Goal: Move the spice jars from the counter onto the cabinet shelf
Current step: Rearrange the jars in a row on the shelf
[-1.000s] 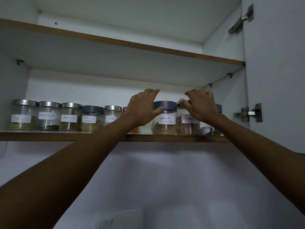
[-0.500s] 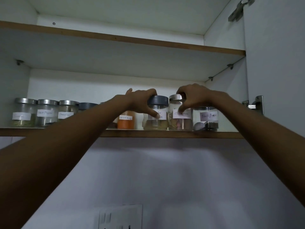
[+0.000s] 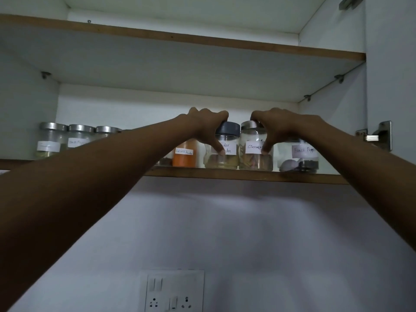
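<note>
A row of labelled glass spice jars stands on the lower cabinet shelf (image 3: 247,176). My left hand (image 3: 207,127) grips the dark-lidded jar (image 3: 225,154) from above, thumb down across its label. My right hand (image 3: 281,127) grips the steel-lidded cinnamon jar (image 3: 252,154) beside it, thumb on the glass. Both jars rest on the shelf and touch each other. To their left stands a red chilli powder jar (image 3: 185,154); to their right a black pepper jar (image 3: 299,157).
More steel-lidded jars (image 3: 51,140) line the shelf's left end, partly behind my left forearm. An upper shelf (image 3: 202,41) spans above. The open cabinet door (image 3: 391,86) with its hinge (image 3: 380,136) is at the right. A switch and socket plate (image 3: 174,291) sits on the wall below.
My hands went from resting on the two jars' lids to curling around them, thumbs down the front. The view tilted slightly; the jars stayed on the shelf.
</note>
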`<state>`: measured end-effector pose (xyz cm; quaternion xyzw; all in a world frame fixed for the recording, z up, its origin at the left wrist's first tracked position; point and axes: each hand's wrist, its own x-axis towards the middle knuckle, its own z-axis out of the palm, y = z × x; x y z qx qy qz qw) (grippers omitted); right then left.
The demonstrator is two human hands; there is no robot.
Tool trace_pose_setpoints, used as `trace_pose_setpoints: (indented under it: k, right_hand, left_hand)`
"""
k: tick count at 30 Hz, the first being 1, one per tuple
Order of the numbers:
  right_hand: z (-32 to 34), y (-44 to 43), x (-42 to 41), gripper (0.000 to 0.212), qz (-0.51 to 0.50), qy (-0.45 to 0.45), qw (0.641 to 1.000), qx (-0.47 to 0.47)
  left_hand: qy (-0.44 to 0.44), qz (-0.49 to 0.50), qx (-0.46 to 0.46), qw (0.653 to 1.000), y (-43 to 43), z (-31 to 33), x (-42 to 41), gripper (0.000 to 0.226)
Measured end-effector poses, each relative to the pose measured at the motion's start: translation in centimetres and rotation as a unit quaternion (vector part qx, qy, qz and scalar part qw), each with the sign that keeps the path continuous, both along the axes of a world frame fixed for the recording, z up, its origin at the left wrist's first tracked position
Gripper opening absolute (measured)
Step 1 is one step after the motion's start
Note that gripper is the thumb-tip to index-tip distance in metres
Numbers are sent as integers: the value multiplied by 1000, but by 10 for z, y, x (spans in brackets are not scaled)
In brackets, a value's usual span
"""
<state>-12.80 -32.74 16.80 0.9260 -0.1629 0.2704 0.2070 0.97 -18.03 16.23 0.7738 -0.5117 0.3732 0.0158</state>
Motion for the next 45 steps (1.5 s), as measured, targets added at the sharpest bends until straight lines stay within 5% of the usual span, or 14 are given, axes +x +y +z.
trace_pose_setpoints:
  k: [21,45]
  right_hand:
    - [-6,-20,98,83,-80,42,996,5]
    - [-6,-64,147,88,-45,21,998,36]
  left_hand:
    - [104,28,28,994,-55,1,74,65]
    - [-48,163,48,984,-92,-4,114,68]
